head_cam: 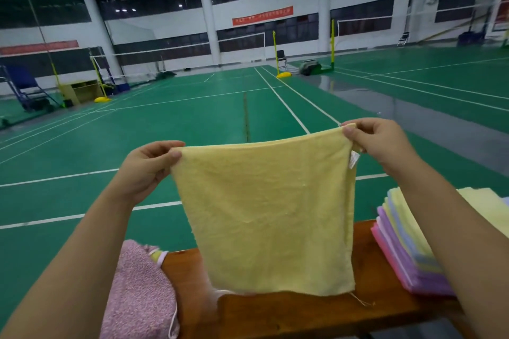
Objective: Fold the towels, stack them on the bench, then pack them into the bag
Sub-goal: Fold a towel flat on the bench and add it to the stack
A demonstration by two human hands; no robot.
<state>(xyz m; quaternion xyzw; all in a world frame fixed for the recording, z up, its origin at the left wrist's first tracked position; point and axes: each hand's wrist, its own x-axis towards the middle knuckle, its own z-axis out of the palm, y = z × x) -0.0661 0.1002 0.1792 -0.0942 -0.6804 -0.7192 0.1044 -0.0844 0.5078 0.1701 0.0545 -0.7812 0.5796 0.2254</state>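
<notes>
A yellow towel (270, 215) hangs spread out in the air above the brown wooden bench (316, 316). My left hand (146, 170) pinches its top left corner and my right hand (382, 143) pinches its top right corner, beside a small white label. The towel's bottom edge hangs just above the bench top. A stack of several folded towels (407, 250) in pink, purple, blue and yellow lies on the bench at the right, partly hidden by my right forearm. A pink fuzzy bag (140, 294) with a drawstring sits on the bench at the left.
Beyond the bench stretches a green badminton court floor (110, 151) with white lines. Net posts with yellow bases (102, 100), a black chair (281, 58) and a blue umpire stand (24, 88) stand far off near the back wall.
</notes>
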